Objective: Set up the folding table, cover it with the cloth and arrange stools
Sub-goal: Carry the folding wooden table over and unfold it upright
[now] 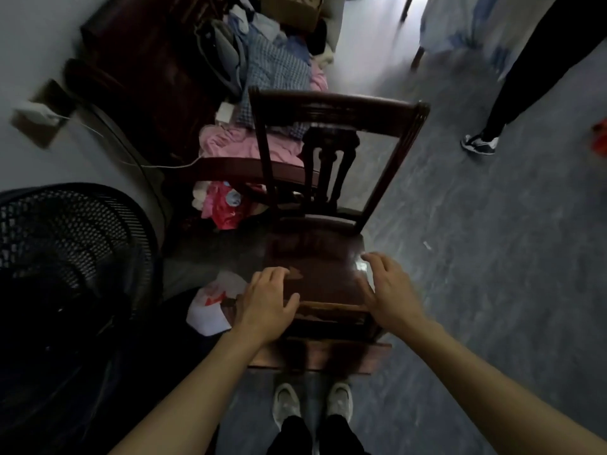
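While both hands settle on its seat, the dark carved wooden chair (325, 205) stands on the grey floor in the middle of the view, its back at the far end and its seat front near the person's feet. Judging by this, the seating step is in hand, with this chair serving as one of the stools.

At the far left stands a black mesh-guarded floor fan (65, 257), round and wiry. Just right of it, low beside the chair, lies a crumpled white plastic bag with red print (210, 307). Farther off, a heap of pink and checked blue clothes (262, 93) sags soft over dark furniture.

The left hand (266, 307) lies palm-down on the seat's near left corner, its grip loose with fingers spread, not yet closed. The seat looks glossy, with worn lacquer at the front edge. The right hand (387, 293) curls lightly at the seat's right edge, its grip half open.

Next, both hands probably need a firm hold on the seat rails to lift the chair. At the far right a cloth-covered desk (460, 27) shows, blurred.
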A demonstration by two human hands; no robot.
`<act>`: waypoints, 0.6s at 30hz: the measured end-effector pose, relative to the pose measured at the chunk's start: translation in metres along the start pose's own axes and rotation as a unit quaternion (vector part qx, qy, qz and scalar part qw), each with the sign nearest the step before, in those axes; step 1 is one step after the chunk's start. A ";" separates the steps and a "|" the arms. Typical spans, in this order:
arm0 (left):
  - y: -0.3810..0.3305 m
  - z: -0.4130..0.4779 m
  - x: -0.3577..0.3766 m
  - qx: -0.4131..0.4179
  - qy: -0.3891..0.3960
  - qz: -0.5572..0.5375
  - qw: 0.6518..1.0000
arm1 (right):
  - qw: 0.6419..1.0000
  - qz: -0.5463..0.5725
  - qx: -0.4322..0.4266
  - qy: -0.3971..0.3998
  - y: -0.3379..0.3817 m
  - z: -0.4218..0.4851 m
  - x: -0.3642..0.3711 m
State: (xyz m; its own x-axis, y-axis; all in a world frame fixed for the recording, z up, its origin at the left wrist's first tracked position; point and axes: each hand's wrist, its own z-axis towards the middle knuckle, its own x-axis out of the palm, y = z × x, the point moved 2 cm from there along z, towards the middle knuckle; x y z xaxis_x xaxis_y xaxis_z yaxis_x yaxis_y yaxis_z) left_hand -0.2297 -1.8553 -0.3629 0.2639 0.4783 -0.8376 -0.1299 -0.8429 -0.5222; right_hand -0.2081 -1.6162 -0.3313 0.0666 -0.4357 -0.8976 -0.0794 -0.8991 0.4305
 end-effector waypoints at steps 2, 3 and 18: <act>0.010 0.007 0.017 0.005 0.014 0.005 1.000 | 1.000 0.016 0.016 -0.003 -0.013 0.001 0.022; 0.014 0.011 0.025 0.009 0.019 0.005 1.000 | 0.999 0.023 0.026 -0.003 -0.021 0.002 0.035; 0.098 0.071 0.193 0.050 0.103 0.078 0.990 | 0.997 0.006 0.051 0.059 -0.131 0.016 0.230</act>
State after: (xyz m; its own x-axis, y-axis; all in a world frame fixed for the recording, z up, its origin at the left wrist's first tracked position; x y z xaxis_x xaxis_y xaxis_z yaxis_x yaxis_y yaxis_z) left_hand -0.2599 -1.8277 -0.5867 0.4207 0.2747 -0.8646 -0.2750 -0.8696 -0.4101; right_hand -0.1978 -1.5979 -0.5961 0.1806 -0.4543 -0.8723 -0.1821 -0.8870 0.4243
